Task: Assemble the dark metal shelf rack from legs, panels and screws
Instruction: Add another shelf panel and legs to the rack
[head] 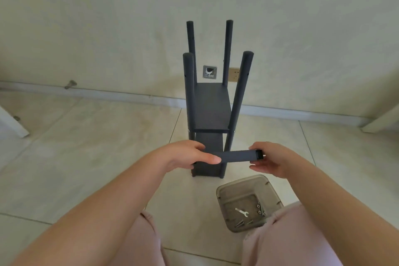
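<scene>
text: none legible | labels: none | numbers: 0

Both bare forearms reach forward from the near edge, the left hand (pixel 190 156) wrapped round one end of a dark leg piece (pixel 236 156) held level, the right hand (pixel 271 161) pinching its other end with fingers and thumb.
</scene>
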